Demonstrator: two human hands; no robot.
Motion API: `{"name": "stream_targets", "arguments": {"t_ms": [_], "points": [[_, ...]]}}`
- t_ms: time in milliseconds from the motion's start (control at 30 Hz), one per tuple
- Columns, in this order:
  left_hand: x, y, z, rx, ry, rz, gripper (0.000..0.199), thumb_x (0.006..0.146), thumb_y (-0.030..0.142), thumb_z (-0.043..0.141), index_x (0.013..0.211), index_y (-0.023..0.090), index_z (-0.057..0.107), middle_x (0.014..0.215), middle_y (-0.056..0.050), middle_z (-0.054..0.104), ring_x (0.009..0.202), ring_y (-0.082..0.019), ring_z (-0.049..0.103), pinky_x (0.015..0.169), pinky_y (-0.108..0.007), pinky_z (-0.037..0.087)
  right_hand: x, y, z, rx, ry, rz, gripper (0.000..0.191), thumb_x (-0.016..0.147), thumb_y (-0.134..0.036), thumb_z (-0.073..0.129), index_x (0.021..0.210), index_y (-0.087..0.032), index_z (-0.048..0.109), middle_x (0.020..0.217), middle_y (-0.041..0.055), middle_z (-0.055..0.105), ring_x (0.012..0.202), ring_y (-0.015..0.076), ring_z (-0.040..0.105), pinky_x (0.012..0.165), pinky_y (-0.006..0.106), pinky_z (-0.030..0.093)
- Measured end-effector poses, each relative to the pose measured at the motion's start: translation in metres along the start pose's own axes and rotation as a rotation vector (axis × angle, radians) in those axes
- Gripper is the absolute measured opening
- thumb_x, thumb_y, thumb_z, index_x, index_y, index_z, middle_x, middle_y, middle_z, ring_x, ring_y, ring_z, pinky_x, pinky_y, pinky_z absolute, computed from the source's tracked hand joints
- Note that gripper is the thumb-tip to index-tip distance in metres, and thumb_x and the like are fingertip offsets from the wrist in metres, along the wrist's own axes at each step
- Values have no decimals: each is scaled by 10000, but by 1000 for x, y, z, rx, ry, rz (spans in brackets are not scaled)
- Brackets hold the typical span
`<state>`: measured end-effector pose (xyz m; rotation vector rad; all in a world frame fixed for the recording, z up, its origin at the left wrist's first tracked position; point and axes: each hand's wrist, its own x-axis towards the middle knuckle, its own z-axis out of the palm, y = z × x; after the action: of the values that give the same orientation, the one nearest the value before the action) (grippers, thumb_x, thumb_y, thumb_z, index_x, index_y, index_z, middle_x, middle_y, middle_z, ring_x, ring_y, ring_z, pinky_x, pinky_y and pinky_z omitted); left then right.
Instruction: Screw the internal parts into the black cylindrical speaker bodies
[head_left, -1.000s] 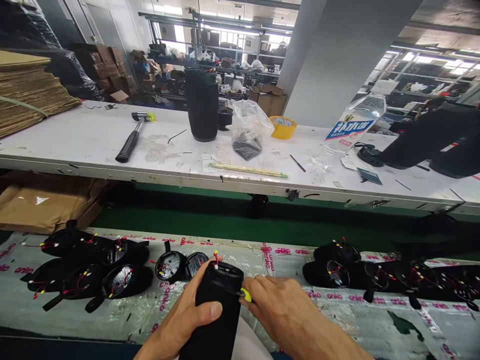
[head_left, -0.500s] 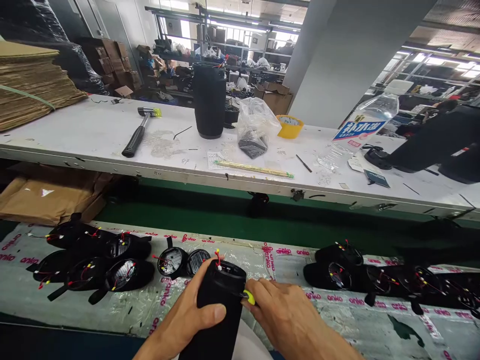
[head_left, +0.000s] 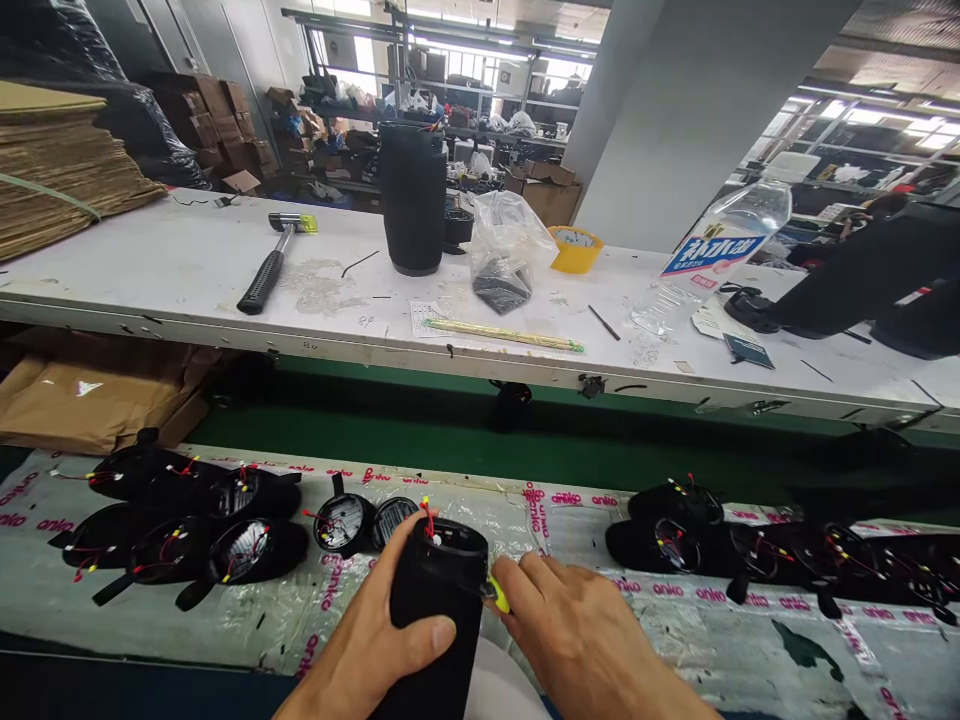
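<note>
Close in front of me is a black cylindrical housing (head_left: pixel 435 625), tilted, its open end facing up and away. Red wires with small yellow and white connectors (head_left: pixel 429 525) stick out at its rim. My left hand (head_left: pixel 379 625) is wrapped round the housing's left side, thumb lying across the front. In my right hand (head_left: pixel 566 615), closed at the rim's right side, is a yellow-handled cutter (head_left: pixel 496 594). Its tip touches the housing just below the rim; the rest of the handle is hidden by my fingers.
Several similar black housings with wires lie left (head_left: pixel 255 550) and right (head_left: pixel 679 545) on the taped lower surface. The white shelf (head_left: pixel 330 300) beyond carries a hammer (head_left: pixel 262 280), a standing black cylinder (head_left: pixel 412 200), a plastic bag (head_left: pixel 510 250), yellow tape (head_left: pixel 576 250) and a water bottle (head_left: pixel 709 255).
The view has shifted slightly. The cutter stays at the rim's right side, with a little more of its tip showing, and both hands keep their grips.
</note>
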<state>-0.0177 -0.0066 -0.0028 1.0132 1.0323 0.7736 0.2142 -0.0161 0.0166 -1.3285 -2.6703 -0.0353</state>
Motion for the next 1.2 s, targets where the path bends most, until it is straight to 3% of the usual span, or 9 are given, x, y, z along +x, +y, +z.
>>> {"name": "stream_targets", "arguments": {"t_ms": [200,433,633,833,933,1067,1133,1200], "points": [[-8,5,1,116,73,23,1034,698,608,822,1550,270,344,1577,-112,492,1493,-407,361,1253,-541,237,-1,0,-15,-4,-55,-25,313,798,-71,600,1019,-240,457,810,-15,611,623,220,623,511,359,378],[-12,6,2,162,107,10,1052,679,537,837,1560,257,335,1595,-116,473,1503,-413,353,1269,-533,227,0,1,-23,-36,-54,-56,357,732,-88,629,1001,-244,455,788,-23,612,584,213,612,501,358,377],[-12,10,3,141,80,14,996,679,555,831,1534,297,391,1527,-76,556,1465,-417,402,1230,-523,306,1,1,-28,-43,-114,-85,327,735,-90,604,991,-244,470,784,-20,615,570,207,605,472,361,337],[-12,10,5,199,139,23,969,690,491,826,1532,266,403,1546,-102,538,1476,-408,389,1254,-536,238,2,-2,-35,-99,-117,-85,357,679,-89,588,986,-237,481,747,-13,607,525,203,587,451,355,278],[-14,11,9,230,164,17,992,692,494,819,1547,267,368,1565,-108,517,1489,-413,366,1253,-552,220,3,-2,-35,-144,-144,-97,348,684,-92,600,979,-233,483,737,-6,596,522,201,577,449,360,243],[-12,16,14,344,224,5,937,689,364,814,1521,277,392,1517,-113,556,1447,-434,406,1213,-567,258,2,2,-25,-171,-193,-114,343,714,-55,616,972,-233,475,762,-1,598,543,204,567,458,369,215],[-6,17,13,257,162,18,902,694,400,820,1494,284,418,1457,-98,606,1406,-422,456,1191,-538,299,2,6,-19,-108,-153,-122,364,736,-15,610,984,-238,464,793,-16,607,563,197,566,475,364,240],[0,14,10,44,18,23,903,693,487,819,1477,274,426,1387,-89,653,1318,-402,544,1143,-507,371,4,9,-16,-1,-60,-116,305,822,-24,586,983,-246,451,797,-32,613,575,187,569,498,351,279]]}}
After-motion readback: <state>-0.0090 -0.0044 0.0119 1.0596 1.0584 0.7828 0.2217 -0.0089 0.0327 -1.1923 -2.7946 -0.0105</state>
